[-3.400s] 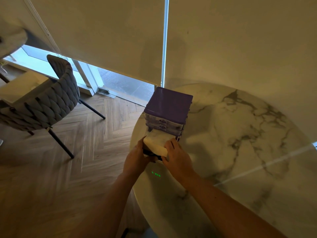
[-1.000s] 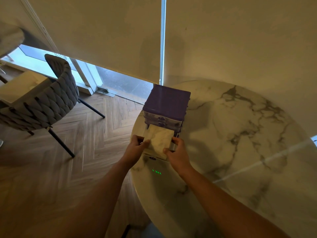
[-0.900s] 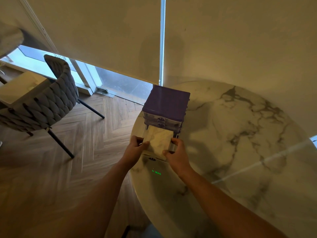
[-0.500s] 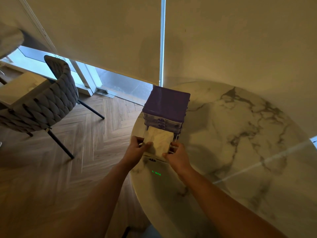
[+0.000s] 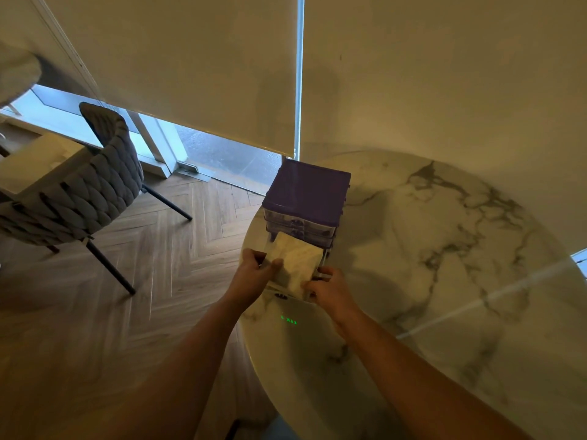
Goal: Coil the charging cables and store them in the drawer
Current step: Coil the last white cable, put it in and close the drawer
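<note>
A small purple-topped drawer unit [image 5: 309,188] stands at the left edge of the round marble table [image 5: 444,249]. Its clear bottom drawer [image 5: 295,265] sticks out toward me, tilted, with the marble showing through it. My left hand [image 5: 254,274] grips the drawer's left front corner, thumb on top. On the right front corner, my right hand [image 5: 330,287] has its fingers curled round the edge. The two drawers above are closed. No cable shows in the drawer or on the table.
A grey woven chair [image 5: 89,192] stands on the herringbone wood floor to the left. Cream roller blinds hang behind the table. A small green light [image 5: 289,321] glows on the tabletop just in front of the drawer.
The drawer, held higher with something dark beneath it 3.4 s ago, now lies in line with the bottom slot. Over the last second both hands stayed almost still.
</note>
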Motion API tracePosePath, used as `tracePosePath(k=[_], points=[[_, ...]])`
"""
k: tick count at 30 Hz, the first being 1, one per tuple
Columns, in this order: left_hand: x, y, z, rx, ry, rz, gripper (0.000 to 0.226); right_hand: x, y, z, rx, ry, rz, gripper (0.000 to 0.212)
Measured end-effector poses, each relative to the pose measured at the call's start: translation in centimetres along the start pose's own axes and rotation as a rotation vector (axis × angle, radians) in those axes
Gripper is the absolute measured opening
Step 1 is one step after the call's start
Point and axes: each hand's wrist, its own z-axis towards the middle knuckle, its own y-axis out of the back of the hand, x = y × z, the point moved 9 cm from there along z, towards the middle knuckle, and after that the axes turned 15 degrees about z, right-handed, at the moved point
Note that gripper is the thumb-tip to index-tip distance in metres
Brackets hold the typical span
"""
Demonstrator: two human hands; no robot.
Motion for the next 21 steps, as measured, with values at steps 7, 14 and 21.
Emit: tracePosePath(k=[7, 14, 21], points=[[0.0, 0.2, 0.5, -0.022, 0.040, 0.000, 0.045, 0.7, -0.2, 0.2, 0.034, -0.070, 0.069, 0.060], [-0.1, 0.1, 0.4, -0.017, 0.054, 0.023, 0.044, -0.3, -0.2, 0.4, -0.002, -0.122, 0.093, 0.060], [-0.3, 0.2, 0.2, -0.012, 0.057, 0.035, 0.050, -0.2, 0.0, 0.6, -0.001, -0.092, 0.083, 0.061]])
